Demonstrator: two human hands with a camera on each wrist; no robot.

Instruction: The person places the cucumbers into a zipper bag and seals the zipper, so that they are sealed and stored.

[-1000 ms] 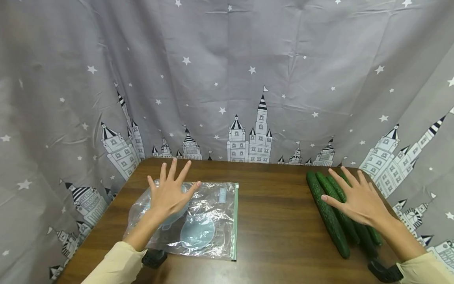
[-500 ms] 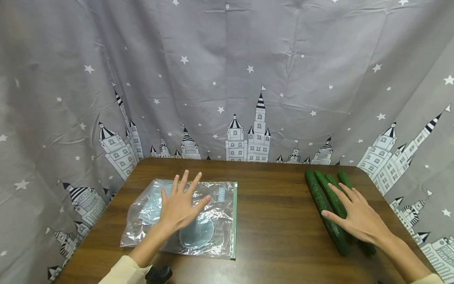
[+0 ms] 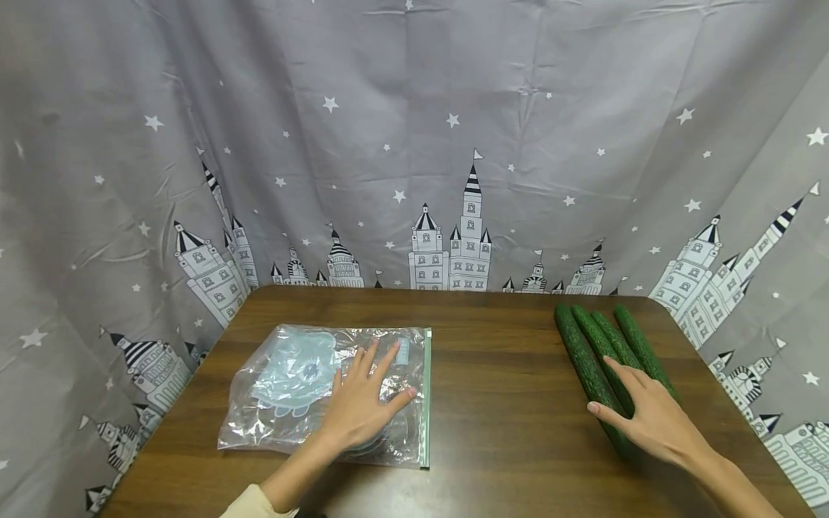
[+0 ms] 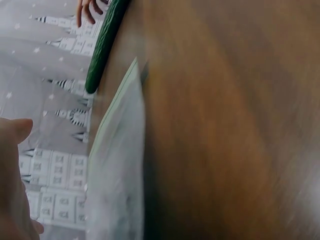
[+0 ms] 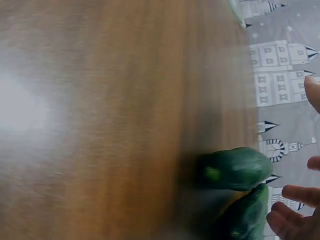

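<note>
I'm watching the left hand (image 3: 359,410) hovering over a clear plastic bag (image 3: 249,424), which is lying flat toward 9 o'clock on the wooden counter (image 3: 499,403). Its grip is standing wide, fingers nearly straight and pointing toward 1 o'clock, holding nothing; the left wrist view is showing a gap between hand and bag. A pale green strip (image 3: 427,399) is running down the bag's 3 o'clock edge, and pale blue shapes (image 3: 296,367) are showing — I'm not able to tell whether they're printed or inside.

Toward 3 o'clock, the right hand (image 3: 650,417) is hanging over four cucumbers (image 3: 581,351), all slanting from 11 toward 5 o'clock, the rightmost lying slightly apart at its far end. This grip is also spreading loosely, carrying nothing — whether a fingertip is touching, I can't tell. Along 12 o'clock, a gray curtain (image 3: 518,144) with stars and castles is hanging behind the counter.
</note>
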